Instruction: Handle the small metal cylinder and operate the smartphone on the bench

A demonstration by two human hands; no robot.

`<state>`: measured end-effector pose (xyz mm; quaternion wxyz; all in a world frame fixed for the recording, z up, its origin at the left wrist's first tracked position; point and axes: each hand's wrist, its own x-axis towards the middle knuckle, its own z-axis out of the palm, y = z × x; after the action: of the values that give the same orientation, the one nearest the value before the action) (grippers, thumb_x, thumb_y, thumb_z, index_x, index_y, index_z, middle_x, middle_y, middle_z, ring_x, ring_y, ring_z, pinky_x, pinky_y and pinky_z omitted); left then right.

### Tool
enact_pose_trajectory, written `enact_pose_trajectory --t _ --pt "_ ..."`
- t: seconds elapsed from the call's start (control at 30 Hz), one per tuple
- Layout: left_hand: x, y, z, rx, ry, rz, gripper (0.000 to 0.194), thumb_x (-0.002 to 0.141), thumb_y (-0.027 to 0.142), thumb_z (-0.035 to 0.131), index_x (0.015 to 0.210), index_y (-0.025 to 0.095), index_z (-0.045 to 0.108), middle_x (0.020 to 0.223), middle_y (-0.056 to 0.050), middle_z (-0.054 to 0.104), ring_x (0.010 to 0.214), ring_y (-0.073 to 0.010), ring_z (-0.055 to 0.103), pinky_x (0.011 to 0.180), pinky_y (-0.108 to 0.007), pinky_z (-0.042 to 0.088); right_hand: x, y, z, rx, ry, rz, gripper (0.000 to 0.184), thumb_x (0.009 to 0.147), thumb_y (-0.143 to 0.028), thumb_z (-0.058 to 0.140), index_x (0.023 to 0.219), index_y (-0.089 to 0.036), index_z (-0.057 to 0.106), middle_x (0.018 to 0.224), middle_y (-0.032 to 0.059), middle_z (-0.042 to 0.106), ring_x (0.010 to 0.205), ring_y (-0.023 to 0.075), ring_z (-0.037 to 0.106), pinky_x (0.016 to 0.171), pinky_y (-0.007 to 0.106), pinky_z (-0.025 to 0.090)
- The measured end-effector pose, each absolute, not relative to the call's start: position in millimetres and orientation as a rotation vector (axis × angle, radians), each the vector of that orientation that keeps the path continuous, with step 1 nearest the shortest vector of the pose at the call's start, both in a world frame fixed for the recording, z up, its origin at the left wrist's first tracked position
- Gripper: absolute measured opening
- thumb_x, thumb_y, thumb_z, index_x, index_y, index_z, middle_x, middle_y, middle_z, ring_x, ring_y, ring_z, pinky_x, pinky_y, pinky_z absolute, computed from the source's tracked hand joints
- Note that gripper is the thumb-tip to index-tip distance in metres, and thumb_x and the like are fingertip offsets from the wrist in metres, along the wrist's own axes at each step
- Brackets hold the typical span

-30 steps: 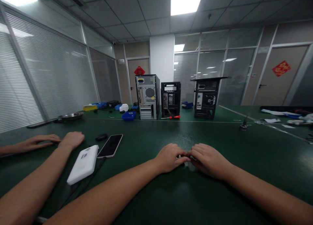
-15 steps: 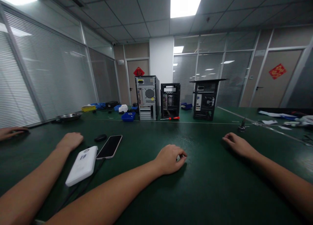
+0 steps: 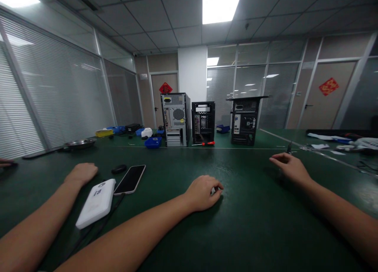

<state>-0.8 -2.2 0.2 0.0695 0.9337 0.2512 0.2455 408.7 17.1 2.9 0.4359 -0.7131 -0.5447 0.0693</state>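
Observation:
My left hand rests on the green tabletop, its fingers loosely curled. The thumb and index finger nearly meet around a small gap, and nothing shows in it. My right hand is slightly above the table, thumb and index finger stretched out to the left and a little apart. Just behind its knuckles stands a small dark metal piece with a thin upright tip; its lower part is hidden by the hand. Whether the hand touches it, I cannot tell.
Another person's hand lies left of a power bank, a phone and a black mouse. Three computer cases stand at the back, with a red screwdriver before the middle one. Blue bins sit nearby.
My right hand has lifted, and it now covers the lower part of the small metal piece. My left hand stays in place. The view has shifted slightly.

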Motion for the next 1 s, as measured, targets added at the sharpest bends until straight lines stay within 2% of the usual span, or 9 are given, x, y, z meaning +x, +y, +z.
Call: enact_pose_trajectory --t 0.13,0.2,0.27,0.33,0.47,0.63,0.77,1.0 --pt "-0.6 -2.1 0.3 2.821 0.745 0.738 0.019 0.091 0.028 0.058 0.103 0.02 0.07 0.095 -0.003 0.07 0.089 -0.0181 0.061 0.083 -0.031 0.046 423.0 9.9 11.5 -1.709 -1.403 0.109 0.05 0.091 -0.048 0.046 0.132 -0.019 0.05 0.119 0.0116 0.069 0.112 0.0244 0.062 0.091 0.034 0.045" --pt "-0.6 -2.4 0.5 2.816 0.748 0.735 0.019 0.091 0.028 0.058 0.103 0.02 0.07 0.095 -0.003 0.07 0.089 -0.0182 0.061 0.083 -0.031 0.046 432.0 6.0 13.9 -1.724 -1.474 0.109 0.044 0.091 -0.046 0.046 0.125 -0.021 0.058 0.118 0.0099 0.07 0.11 0.0254 0.062 0.091 0.035 0.044" --pt "-0.7 -2.6 0.6 2.81 0.753 0.737 0.019 0.091 0.028 0.058 0.103 0.02 0.07 0.095 -0.003 0.07 0.089 -0.0183 0.061 0.083 -0.031 0.046 440.8 1.9 16.5 -1.755 -1.535 0.112 0.038 0.088 -0.047 0.052 0.11 -0.021 0.068 0.115 0.0101 0.071 0.105 0.0276 0.063 0.09 0.037 0.043" --pt "-0.8 -2.8 0.6 2.807 0.751 0.741 0.018 0.091 0.028 0.058 0.103 0.02 0.069 0.095 -0.003 0.069 0.09 -0.0182 0.061 0.083 -0.031 0.046 448.5 -2.2 19.8 -1.807 -1.564 0.087 0.038 0.085 -0.051 0.057 0.103 -0.021 0.071 0.114 0.0106 0.071 0.103 0.0294 0.064 0.089 0.039 0.043" --pt "-0.8 -2.8 0.9 2.807 0.741 0.739 0.019 0.091 0.027 0.057 0.103 0.019 0.069 0.095 -0.003 0.069 0.089 -0.0179 0.061 0.083 -0.03 0.046 458.2 -8.1 24.8 -1.912 -1.605 0.067 0.044 0.081 -0.058 0.061 0.102 -0.021 0.074 0.111 0.0113 0.072 0.1 0.0305 0.064 0.086 0.039 0.045" --pt "-0.5 -3.6 2.8 2.811 0.757 0.716 0.019 0.091 0.028 0.057 0.104 0.02 0.07 0.095 -0.004 0.069 0.09 -0.0185 0.061 0.085 -0.031 0.046 464.0 -5.7 18.2 -1.877 -1.703 0.167 0.042 0.085 -0.052 0.058 0.107 -0.02 0.075 0.116 0.0124 0.071 0.105 0.0301 0.064 0.092 0.04 0.044" --pt "-0.2 -4.1 3.5 2.818 0.767 0.692 0.018 0.092 0.027 0.057 0.103 0.02 0.07 0.096 -0.004 0.069 0.091 -0.0188 0.06 0.084 -0.032 0.046 468.9 -0.9 10.4 -1.888 -1.776 0.253 0.045 0.084 -0.054 0.059 0.109 -0.02 0.074 0.11 0.0125 0.072 0.101 0.0292 0.065 0.09 0.04 0.046" --pt "-0.1 -2.8 1.3 2.816 0.747 0.724 0.018 0.091 0.028 0.058 0.101 0.02 0.07 0.094 -0.003 0.069 0.089 -0.0178 0.06 0.082 -0.03 0.046 469.7 -2.7 12.0 -1.904 -1.715 0.309 0.046 0.085 -0.054 0.056 0.109 -0.019 0.072 0.112 0.0118 0.071 0.101 0.0282 0.065 0.089 0.039 0.046"
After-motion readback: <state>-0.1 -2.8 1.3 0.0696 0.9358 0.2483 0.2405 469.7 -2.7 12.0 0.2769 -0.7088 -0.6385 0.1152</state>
